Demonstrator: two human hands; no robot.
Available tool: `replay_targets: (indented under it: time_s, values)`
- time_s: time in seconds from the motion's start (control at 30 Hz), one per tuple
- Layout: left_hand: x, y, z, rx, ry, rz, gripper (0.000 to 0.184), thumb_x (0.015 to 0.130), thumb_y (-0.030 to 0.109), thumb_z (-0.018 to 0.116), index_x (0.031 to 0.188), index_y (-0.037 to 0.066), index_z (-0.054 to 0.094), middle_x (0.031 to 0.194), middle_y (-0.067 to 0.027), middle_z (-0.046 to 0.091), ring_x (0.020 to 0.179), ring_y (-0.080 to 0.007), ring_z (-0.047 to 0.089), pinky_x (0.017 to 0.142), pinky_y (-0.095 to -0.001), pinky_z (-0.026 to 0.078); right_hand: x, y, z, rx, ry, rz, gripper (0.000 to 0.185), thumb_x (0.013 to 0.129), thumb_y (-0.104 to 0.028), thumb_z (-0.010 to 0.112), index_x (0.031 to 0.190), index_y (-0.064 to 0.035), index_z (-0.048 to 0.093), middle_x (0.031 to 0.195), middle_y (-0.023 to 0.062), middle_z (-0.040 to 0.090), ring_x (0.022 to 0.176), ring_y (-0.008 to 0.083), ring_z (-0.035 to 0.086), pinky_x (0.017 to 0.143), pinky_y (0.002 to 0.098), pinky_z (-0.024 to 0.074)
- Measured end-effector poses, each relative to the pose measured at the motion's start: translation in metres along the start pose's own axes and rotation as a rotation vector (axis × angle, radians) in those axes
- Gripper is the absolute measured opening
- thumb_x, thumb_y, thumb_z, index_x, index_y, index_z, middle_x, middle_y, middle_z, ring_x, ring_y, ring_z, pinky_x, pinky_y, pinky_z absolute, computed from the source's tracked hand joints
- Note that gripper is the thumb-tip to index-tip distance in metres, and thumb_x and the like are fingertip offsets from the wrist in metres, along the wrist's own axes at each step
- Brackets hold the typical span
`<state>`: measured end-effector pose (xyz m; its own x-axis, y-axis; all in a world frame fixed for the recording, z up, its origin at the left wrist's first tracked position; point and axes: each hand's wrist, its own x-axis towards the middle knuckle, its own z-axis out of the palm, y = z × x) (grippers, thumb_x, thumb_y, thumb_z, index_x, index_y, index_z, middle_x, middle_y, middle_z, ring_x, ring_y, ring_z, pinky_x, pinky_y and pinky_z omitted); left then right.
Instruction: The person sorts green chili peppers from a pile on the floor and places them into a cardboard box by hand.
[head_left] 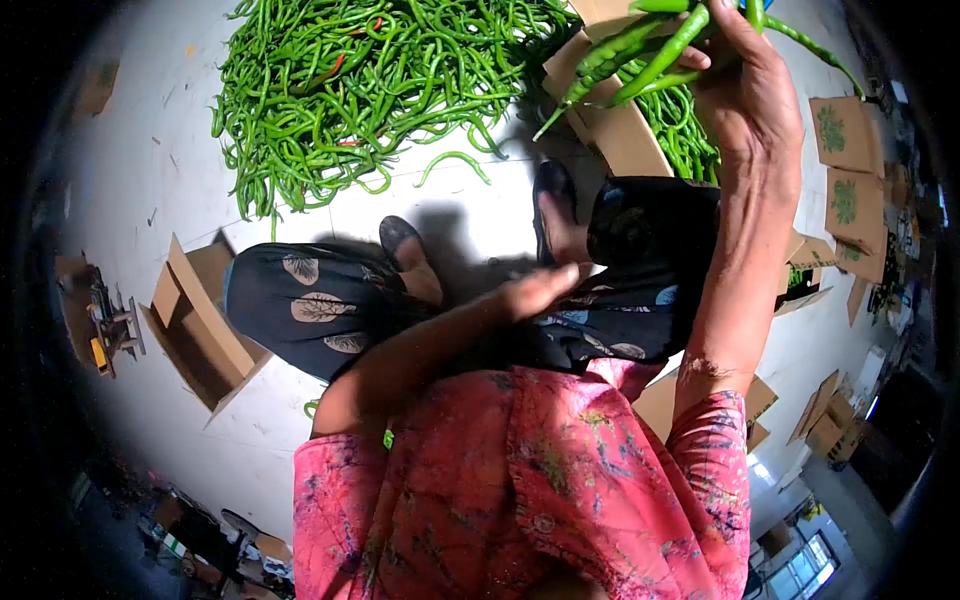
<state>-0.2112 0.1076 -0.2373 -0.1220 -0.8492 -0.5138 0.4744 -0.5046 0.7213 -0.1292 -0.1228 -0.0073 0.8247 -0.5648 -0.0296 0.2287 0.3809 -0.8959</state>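
My right hand (745,85) is raised at the top right, its fingers closed around several long green peppers (665,55). Below it, a cardboard box (620,135) holds more green peppers. My left hand (540,292) is low over my lap, close to my right knee, blurred, with its fingers hard to make out. A large pile of green peppers (350,100) with a few red ones lies on the pale floor (330,215) in front of my feet. One loose pepper (455,160) lies at the pile's near edge.
An open cardboard box (205,325) stands left of my left knee. Flattened cartons with green print (850,200) lie at the far right, near another box with peppers (805,265). A stool-like object with a yellow part (105,335) is at the far left.
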Motion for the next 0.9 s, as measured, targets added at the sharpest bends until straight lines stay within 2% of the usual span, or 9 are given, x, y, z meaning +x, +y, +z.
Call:
replay_targets:
  time_s: [0.1,0.23,0.3,0.37,0.43,0.47,0.6,0.7,0.9]
  values:
    - [0.012,-0.026,0.009,0.304,-0.035,0.007,0.061,0.101,0.049,0.036,0.143,0.006,0.038,0.126,-0.0084,0.057,0.112,-0.0157,0.052,0.100,-0.0298,0.038,-0.001,0.001,0.010,0.007,0.053,-0.005,0.018,0.093,-0.014,0.060,0.102,0.0003,0.058,0.100,0.0179,0.068,0.065,0.0120,0.058,0.049,0.0197,0.0432]
    - [-0.014,0.009,0.004,-0.369,-0.049,0.019,0.057,0.099,0.049,0.042,0.128,0.001,0.054,0.122,-0.0068,0.059,0.107,-0.0096,0.052,0.094,-0.0257,0.040,-0.004,-0.002,-0.003,0.037,0.023,-0.003,0.016,0.093,-0.014,0.060,0.101,0.0000,0.059,0.097,0.0183,0.068,0.067,0.0142,0.060,0.048,0.0202,0.0431]
    - [0.015,-0.033,-0.007,0.314,-0.101,-0.106,0.054,0.101,0.044,0.039,0.130,0.000,0.052,0.123,-0.0092,0.059,0.110,-0.0123,0.053,0.096,-0.0263,0.040,-0.004,-0.007,-0.001,0.068,0.081,0.049,0.016,0.093,-0.014,0.059,0.100,-0.0001,0.059,0.096,0.0182,0.068,0.067,0.0146,0.061,0.048,0.0201,0.0429]
    - [0.041,-0.093,-0.007,0.567,-0.133,0.227,0.044,0.104,0.025,0.029,0.137,0.001,0.045,0.137,-0.0145,0.050,0.125,-0.0199,0.046,0.106,-0.0302,0.035,-0.002,-0.008,0.002,0.063,0.096,0.056,0.015,0.093,-0.014,0.059,0.100,-0.0002,0.059,0.096,0.0181,0.068,0.067,0.0149,0.061,0.047,0.0201,0.0429]
    - [0.018,-0.073,-0.006,0.741,0.064,0.754,0.043,0.103,0.024,0.030,0.135,0.000,0.047,0.135,-0.0139,0.052,0.124,-0.0237,0.048,0.106,-0.0314,0.035,-0.005,-0.002,0.005,0.033,0.084,0.028,0.015,0.093,-0.013,0.059,0.100,-0.0001,0.058,0.095,0.0179,0.068,0.067,0.0151,0.062,0.047,0.0201,0.0430]
    - [-0.017,0.006,-0.001,0.300,-0.093,0.287,0.041,0.103,0.026,0.035,0.130,-0.001,0.050,0.129,-0.0141,0.057,0.118,-0.0255,0.054,0.104,-0.0337,0.038,-0.004,-0.005,0.003,0.000,0.078,0.073,0.015,0.093,-0.013,0.059,0.101,-0.0004,0.058,0.095,0.0172,0.068,0.067,0.0149,0.062,0.047,0.0200,0.0436]
    - [-0.031,0.018,-0.002,-0.655,-0.244,0.150,0.041,0.101,0.029,0.042,0.124,-0.002,0.054,0.117,-0.0174,0.063,0.101,-0.0208,0.064,0.093,-0.0330,0.047,-0.004,0.000,-0.005,-0.091,0.083,0.080,0.018,0.092,-0.014,0.060,0.104,-0.0009,0.059,0.095,0.0157,0.069,0.067,0.0145,0.062,0.047,0.0198,0.0438]
    - [-0.071,0.080,-0.005,-0.132,-0.032,0.397,0.032,0.100,0.022,0.046,0.116,-0.001,0.059,0.104,-0.0128,0.067,0.093,-0.0176,0.065,0.083,-0.0297,0.050,0.004,0.008,-0.011,-0.143,-0.054,0.124,0.022,0.093,-0.020,0.060,0.107,-0.0038,0.059,0.109,0.0130,0.067,0.078,0.0081,0.058,0.057,0.0190,0.0400]
    - [-0.147,0.176,-0.037,0.050,0.595,0.698,0.026,0.095,0.018,0.052,0.109,-0.001,0.063,0.095,-0.0091,0.067,0.082,-0.0138,0.063,0.074,-0.0256,0.048,0.002,0.018,0.009,-0.192,-0.199,0.159,0.023,0.093,-0.020,0.060,0.106,-0.0002,0.058,0.109,0.0176,0.067,0.074,0.0099,0.058,0.055,0.0182,0.0422]
